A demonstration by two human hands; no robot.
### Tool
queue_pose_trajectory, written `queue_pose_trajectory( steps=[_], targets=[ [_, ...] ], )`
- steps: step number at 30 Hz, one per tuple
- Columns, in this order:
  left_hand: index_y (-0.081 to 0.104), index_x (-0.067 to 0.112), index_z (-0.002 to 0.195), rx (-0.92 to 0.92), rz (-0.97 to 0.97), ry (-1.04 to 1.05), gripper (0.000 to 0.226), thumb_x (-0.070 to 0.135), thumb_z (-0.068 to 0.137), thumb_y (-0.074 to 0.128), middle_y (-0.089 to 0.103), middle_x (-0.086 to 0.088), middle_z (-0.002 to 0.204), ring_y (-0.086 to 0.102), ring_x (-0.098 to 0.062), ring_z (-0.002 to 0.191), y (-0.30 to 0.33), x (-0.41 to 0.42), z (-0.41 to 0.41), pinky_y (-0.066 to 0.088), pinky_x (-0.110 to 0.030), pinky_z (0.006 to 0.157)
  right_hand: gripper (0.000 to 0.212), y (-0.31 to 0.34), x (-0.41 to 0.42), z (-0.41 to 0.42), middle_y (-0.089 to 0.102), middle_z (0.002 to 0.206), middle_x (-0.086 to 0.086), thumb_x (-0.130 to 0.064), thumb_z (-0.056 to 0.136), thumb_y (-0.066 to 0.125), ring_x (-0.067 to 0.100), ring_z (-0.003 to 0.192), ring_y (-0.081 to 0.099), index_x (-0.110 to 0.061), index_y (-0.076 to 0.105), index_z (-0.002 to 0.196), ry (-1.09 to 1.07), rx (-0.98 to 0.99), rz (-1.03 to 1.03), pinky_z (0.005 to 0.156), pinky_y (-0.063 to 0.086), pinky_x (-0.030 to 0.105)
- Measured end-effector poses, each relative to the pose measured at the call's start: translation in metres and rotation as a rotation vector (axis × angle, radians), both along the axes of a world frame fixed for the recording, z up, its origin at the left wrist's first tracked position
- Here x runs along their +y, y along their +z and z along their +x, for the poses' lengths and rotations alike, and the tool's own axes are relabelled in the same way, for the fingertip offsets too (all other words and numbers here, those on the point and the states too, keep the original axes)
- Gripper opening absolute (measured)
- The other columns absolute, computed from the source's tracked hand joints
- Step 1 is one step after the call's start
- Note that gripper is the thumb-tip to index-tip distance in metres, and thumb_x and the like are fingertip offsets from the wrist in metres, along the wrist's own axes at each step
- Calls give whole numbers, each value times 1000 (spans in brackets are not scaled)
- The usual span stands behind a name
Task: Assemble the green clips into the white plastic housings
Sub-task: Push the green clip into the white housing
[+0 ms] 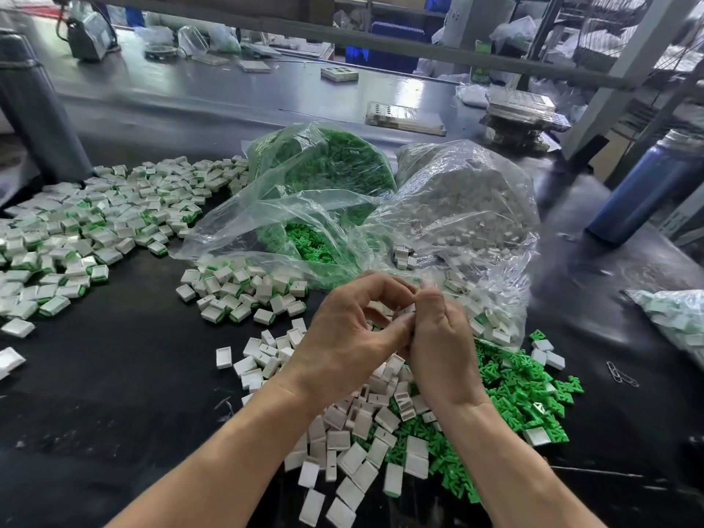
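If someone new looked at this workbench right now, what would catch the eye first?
First the two hands, left hand and right hand, meeting at the centre and pinching a small white piece between them. Below them lie loose white housings and, to the right, bright green clips. Behind stand clear bags, one full of green clips.

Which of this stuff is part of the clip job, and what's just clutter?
Job: loose green clips; empty white housings; finished pile; clip bag; housing bag; left hand; right hand.
Clutter: blue bottle; paper clips; grey post.
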State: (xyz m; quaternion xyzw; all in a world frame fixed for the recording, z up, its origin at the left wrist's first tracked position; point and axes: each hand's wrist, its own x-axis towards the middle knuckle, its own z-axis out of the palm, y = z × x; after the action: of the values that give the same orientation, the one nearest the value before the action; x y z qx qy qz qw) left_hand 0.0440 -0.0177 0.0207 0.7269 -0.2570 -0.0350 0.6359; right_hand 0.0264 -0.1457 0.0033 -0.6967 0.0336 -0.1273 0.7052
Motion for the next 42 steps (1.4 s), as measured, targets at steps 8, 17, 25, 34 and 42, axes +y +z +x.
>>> queue_pose_trajectory(
  steps=[8,17,25,34,42],
  targets=[
    [72,12,101,-8,-2,2,7,14,94,75,71,5,112,70,-15,96,-2,2,2,60,-25,77,50,-1,1,-1,79,111,4,-43,108,31,23,112,74,-33,80,107,13,-2,-13,99,57,47],
    [72,21,99,-13,77,99,10,18,91,78,70,6,97,67,-10,86,-8,9,13,58,-23,75,59,3,-20,-7,54,59,-6,-57,106,43,9,50,45,-12,67,77,-44,-45,-106,45,38,22],
    [72,24,99,41,15,142,13,19,90,80,74,7,89,72,-10,81,-15,12,16,59,-22,72,13,7,-25,-10,74,84,-10,-41,88,71,10,76,70,-30,73,95,49,-101,-268,66,58,33],
    [71,31,92,-15,202,208,14,19,90,79,73,19,89,70,2,82,-13,24,22,57,-15,73,4,2,-28,-7,72,78,-8,-28,96,71,7,66,66,-26,73,94,-69,-13,-290,61,63,40],
    [76,29,91,-81,524,602,5,24,91,79,68,17,87,64,0,80,-8,60,38,59,-34,85,16,1,-50,-6,71,74,-9,-30,100,70,-2,57,62,-24,72,85,-157,75,-443,50,46,10]
  ],
)
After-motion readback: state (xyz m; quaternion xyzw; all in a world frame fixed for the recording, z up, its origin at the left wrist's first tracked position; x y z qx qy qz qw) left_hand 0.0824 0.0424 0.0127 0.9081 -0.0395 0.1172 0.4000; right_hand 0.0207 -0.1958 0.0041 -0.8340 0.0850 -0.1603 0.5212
